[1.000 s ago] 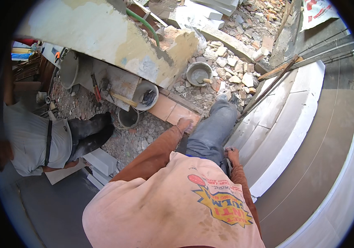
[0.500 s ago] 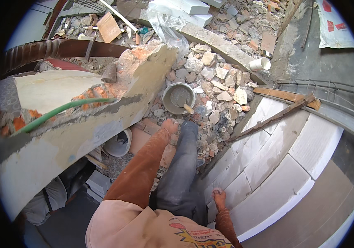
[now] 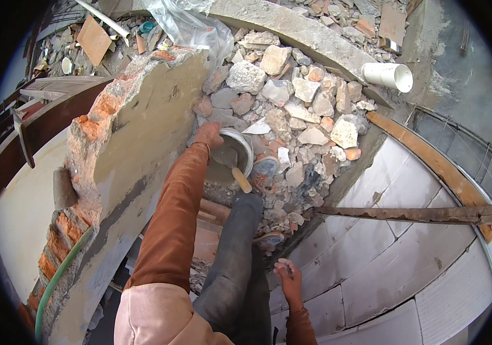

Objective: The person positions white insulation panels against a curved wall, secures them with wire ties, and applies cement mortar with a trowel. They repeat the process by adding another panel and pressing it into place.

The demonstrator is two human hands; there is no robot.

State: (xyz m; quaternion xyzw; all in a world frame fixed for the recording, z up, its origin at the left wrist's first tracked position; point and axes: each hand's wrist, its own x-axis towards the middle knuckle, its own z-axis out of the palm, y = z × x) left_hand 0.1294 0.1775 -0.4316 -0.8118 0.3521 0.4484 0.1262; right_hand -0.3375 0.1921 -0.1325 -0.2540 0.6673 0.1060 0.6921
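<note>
My left hand (image 3: 208, 135) is closed on the upper left rim of a round bucket (image 3: 249, 150). Grey wet mortar (image 3: 218, 171) fills its lower part. A trowel (image 3: 241, 180) leans inside, its wooden handle sticking out over the near rim; its blade is partly sunk in the mortar. My right hand (image 3: 288, 277) hangs beside the white block wall (image 3: 366, 247) with fingers loosely apart and nothing visible in them. My shoe (image 3: 264, 172) stands on rubble right by the bucket.
Broken stones and bricks (image 3: 309, 115) cover the ground ahead. A jagged, partly demolished wall (image 3: 136, 126) rises on the left, with a green hose (image 3: 56, 276). A wooden strip (image 3: 407, 214) lies across the blocks. A white pipe (image 3: 388, 76) and plastic sheet (image 3: 191, 29) lie farther off.
My left hand has moved forward from below the bucket to its upper left rim. The view has turned and come closer to the bucket. My right hand's fingers have spread.
</note>
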